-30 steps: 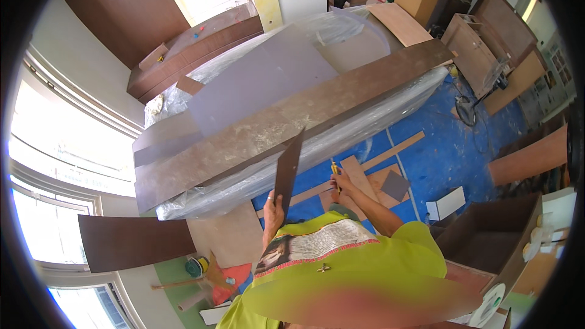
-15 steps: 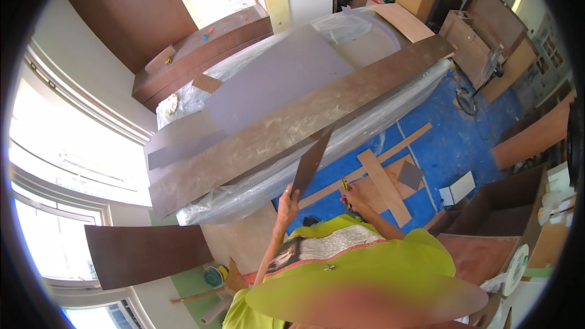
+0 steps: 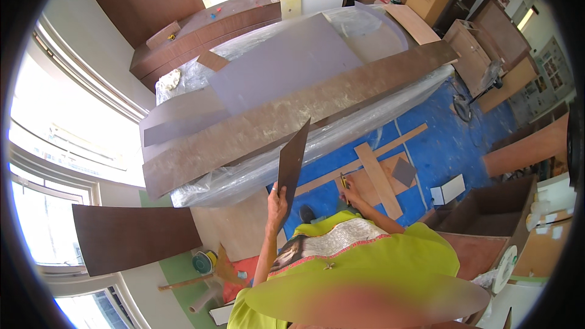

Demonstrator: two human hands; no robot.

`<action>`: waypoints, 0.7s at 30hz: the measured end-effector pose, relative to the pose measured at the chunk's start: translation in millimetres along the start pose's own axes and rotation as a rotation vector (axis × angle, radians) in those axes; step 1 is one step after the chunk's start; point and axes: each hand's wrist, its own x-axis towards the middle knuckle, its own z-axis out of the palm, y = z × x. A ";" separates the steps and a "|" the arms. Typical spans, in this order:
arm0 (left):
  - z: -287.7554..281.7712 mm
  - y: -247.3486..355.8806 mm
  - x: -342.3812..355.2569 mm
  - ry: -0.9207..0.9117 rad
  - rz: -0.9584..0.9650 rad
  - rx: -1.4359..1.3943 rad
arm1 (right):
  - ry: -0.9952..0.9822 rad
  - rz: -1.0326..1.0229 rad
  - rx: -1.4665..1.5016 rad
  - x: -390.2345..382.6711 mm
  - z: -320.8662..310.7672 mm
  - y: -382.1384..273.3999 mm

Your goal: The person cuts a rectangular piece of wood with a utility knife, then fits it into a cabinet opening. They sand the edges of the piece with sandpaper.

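A dark brown narrow board point(image 3: 294, 158) stands tilted in my left hand point(image 3: 276, 205), whose fingers grip its near part, left of centre. In my right hand point(image 3: 350, 195), to the right of the board, is a small yellow tool point(image 3: 343, 183), too small to identify exactly. Below that hand lie pale wooden strips point(image 3: 378, 180) and a small grey square point(image 3: 403, 172) on the blue floor sheet point(image 3: 439, 128). A dark shoe point(image 3: 306, 213) shows between my arms.
A long brown panel point(image 3: 304, 106) and grey sheets point(image 3: 280, 61) rest on a plastic-covered piece ahead. A curved dark panel point(image 3: 134, 237) is at left. An open brown box point(image 3: 481, 204) stands at right, a black fan point(image 3: 466, 106) and cardboard box point(image 3: 426, 0) farther back.
The dark board swung right, then back left, still in my left hand. My right hand with the yellow tool has moved slightly toward me. The dark shoe has come more into view.
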 end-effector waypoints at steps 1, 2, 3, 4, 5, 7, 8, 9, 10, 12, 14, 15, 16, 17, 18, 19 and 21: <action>-1.0 0.7 -1.4 -0.011 0.004 0.000 | 0.020 0.003 0.034 -0.9 -2.2 -0.3; -1.7 1.6 -2.9 -0.013 0.006 0.007 | 0.020 0.016 0.079 -1.1 -4.1 -1.0; -1.8 2.8 -4.1 -0.009 0.010 0.015 | 0.006 -0.005 0.082 -0.6 -5.8 -2.2; -1.3 4.1 -5.8 0.004 0.016 0.011 | -0.028 -0.016 0.094 0.7 -6.7 -3.5; -0.4 5.4 -7.4 0.016 -0.011 0.014 | -0.035 -0.017 0.099 2.4 -6.7 -4.4; 2.7 7.7 -11.2 0.051 -0.020 0.007 | -0.067 -0.021 0.114 6.2 -3.5 -4.3; 5.0 8.5 -13.3 0.068 -0.025 -0.006 | -0.033 0.022 0.089 8.2 -1.1 -3.7; 7.8 9.3 -15.6 0.091 -0.017 -0.023 | -0.073 -0.002 0.108 9.8 1.8 -2.5; 11.1 10.0 -18.2 0.111 0.000 -0.042 | -0.078 0.018 0.099 11.0 4.8 -1.2; 18.6 11.6 -24.1 0.141 -0.005 -0.063 | -0.105 0.031 0.057 11.7 8.1 2.4; 26.6 14.1 -30.1 0.174 0.011 -0.041 | -0.126 0.030 -0.017 11.2 5.8 6.4; 30.3 15.8 -32.9 0.193 0.023 -0.009 | -0.151 -0.001 0.013 11.2 2.2 8.2; 34.0 17.7 -35.5 0.201 0.044 0.020 | -0.155 -0.009 0.029 11.3 -3.0 10.8; 37.2 19.7 -37.7 0.190 0.006 0.027 | -0.135 0.012 0.027 12.1 -9.4 13.6; 39.5 21.7 -39.8 0.170 -0.026 0.029 | -0.145 -0.014 0.072 13.4 -17.1 17.4; 41.4 23.9 -41.9 0.160 -0.085 0.039 | -0.136 -0.011 0.098 14.9 -24.9 22.3; 44.0 28.4 -45.1 0.153 -0.079 0.046 | -0.126 0.005 0.121 21.4 -40.4 31.8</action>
